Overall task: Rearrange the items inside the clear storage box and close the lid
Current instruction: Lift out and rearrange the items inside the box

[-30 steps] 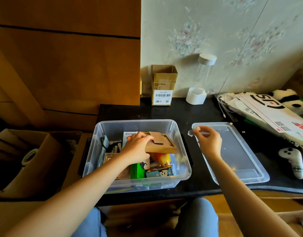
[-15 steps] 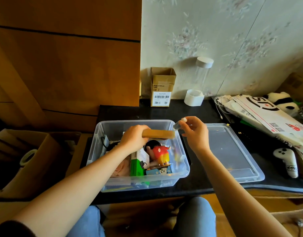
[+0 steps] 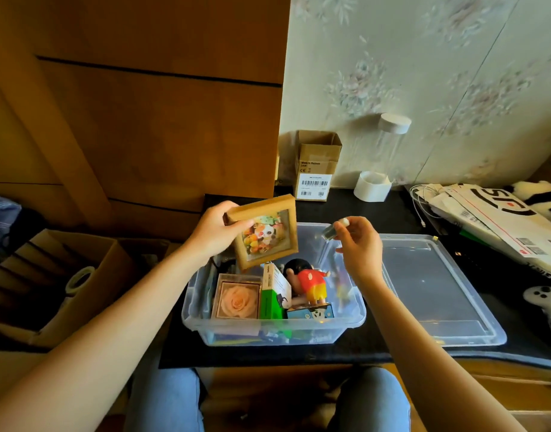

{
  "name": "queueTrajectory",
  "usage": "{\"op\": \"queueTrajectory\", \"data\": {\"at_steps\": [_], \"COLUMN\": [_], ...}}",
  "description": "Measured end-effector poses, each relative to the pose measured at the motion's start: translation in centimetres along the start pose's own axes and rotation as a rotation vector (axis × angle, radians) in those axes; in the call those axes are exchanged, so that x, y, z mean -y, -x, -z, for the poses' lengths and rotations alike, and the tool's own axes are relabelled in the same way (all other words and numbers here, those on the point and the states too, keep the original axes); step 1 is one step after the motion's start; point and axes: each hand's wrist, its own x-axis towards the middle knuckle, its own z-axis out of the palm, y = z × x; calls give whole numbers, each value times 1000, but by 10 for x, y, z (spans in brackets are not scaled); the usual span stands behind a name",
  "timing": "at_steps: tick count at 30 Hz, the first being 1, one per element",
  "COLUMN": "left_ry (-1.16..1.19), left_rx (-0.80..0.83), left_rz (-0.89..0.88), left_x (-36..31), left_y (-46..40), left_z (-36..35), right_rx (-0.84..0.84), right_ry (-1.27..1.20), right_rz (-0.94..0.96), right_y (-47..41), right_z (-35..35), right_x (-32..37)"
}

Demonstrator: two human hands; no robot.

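Observation:
The clear storage box [image 3: 274, 333] stands open on the dark table in front of me. Inside it are a boxed pink rose [image 3: 237, 300], a green and white carton [image 3: 274, 291] and a figurine in a red shirt [image 3: 308, 283]. My left hand [image 3: 213, 233] holds a wooden picture frame [image 3: 265, 233] tilted above the box's back left, its colourful picture facing me. My right hand [image 3: 358, 244] pinches a small capped vial [image 3: 333, 229] above the box's back right corner. The clear lid [image 3: 439, 291] lies flat on the table to the right of the box.
A small cardboard carton [image 3: 318, 165] and a tall clear jar [image 3: 386, 151] stand at the wall. Papers [image 3: 501, 219], a panda plush [image 3: 539, 198] and a white controller [image 3: 545, 304] lie at the right. An open cardboard box [image 3: 68, 275] sits to the left, below the table.
My left hand lifted the wooden frame out of the box and turned its picture towards me. My right hand moved from the lid towards the box with the small vial.

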Motion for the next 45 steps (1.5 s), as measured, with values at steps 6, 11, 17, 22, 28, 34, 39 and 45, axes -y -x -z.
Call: {"op": "queueTrajectory", "data": {"at_steps": [6, 11, 17, 22, 28, 34, 39, 45], "left_ry": [367, 198, -133, -811, -770, -908, -1030, -965], "left_rx": [-171, -68, 246, 132, 156, 747, 989, 1015], "left_rz": [364, 465, 418, 74, -149, -64, -5, 50], "left_x": [13, 20, 19, 6, -25, -32, -22, -2], "left_y": [8, 16, 21, 21, 9, -26, -47, -56], "left_z": [26, 26, 19, 7, -40, -101, -127, -141], "right_rx": [69, 98, 144, 76, 32, 1, -20, -8], "right_ry": [66, 98, 71, 76, 50, 33, 19, 18], "right_rz": [-3, -9, -16, -27, -61, -97, -110, -110], "right_y": [7, 14, 16, 17, 15, 16, 15, 14], "right_z": [-13, -14, -12, -12, -12, -10, -9, -11], "right_x": [-17, -28, -29, -30, -32, -32, -35, -36]}}
